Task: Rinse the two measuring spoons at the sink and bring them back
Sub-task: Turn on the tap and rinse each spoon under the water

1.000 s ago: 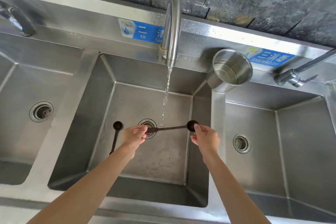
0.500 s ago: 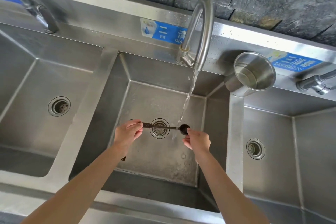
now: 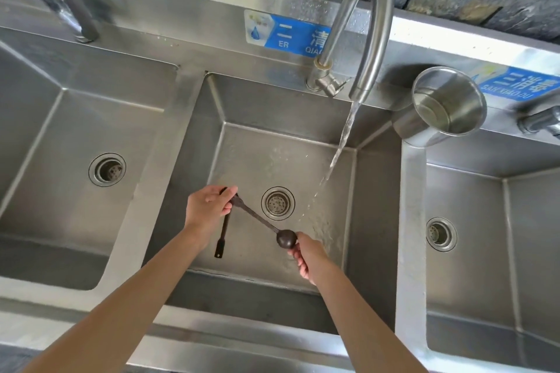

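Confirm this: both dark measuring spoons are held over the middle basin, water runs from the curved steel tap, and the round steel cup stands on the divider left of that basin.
One detail is wrong. The head view shows the round steel cup on the divider right of the middle basin, not left. The rest holds: both dark measuring spoons are over it, and the curved steel tap runs.

The scene is evenly and brightly lit. Strong glare is seen on the steel ledge (image 3: pixel 454 39) at upper right. A soft shadow is cast left of the steel cup (image 3: pixel 448 103). Straight edges are bowed by wide-angle distortion. Slight blur is noted at upper left.
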{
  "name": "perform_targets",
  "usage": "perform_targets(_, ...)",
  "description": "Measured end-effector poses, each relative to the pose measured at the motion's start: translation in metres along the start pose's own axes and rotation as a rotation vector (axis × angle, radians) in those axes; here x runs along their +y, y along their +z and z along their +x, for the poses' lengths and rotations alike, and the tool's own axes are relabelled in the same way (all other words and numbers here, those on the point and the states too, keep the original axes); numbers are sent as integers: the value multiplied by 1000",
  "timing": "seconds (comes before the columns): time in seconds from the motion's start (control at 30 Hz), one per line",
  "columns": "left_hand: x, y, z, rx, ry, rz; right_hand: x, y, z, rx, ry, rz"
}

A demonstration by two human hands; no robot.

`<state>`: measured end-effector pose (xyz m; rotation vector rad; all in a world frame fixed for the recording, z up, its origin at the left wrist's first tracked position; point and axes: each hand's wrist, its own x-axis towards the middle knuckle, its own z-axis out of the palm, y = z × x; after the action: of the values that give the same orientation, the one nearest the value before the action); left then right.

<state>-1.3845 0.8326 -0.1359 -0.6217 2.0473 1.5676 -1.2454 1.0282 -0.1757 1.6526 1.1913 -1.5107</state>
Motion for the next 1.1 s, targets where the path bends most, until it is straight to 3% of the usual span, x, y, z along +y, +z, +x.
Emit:
perform_targets(0.17,-19,11,-4,-61,-127,41,9,-25,12,10,47,179)
perform_targets(0.3,-43,19,-8,-190,-217,146,7,-49,27,80,-28,313)
perform_targets(0.63,-124,96,-8,-636,-164,697,-25,-83,101,266,-418,59)
perform_targets(0.93,-204,174,-6,-667,-175,769,-26,-80,163,443,-503,-164)
perform_targets(1.1,-222,187,-6,-574,-101,914,-13,-76,173,480,-552,-179)
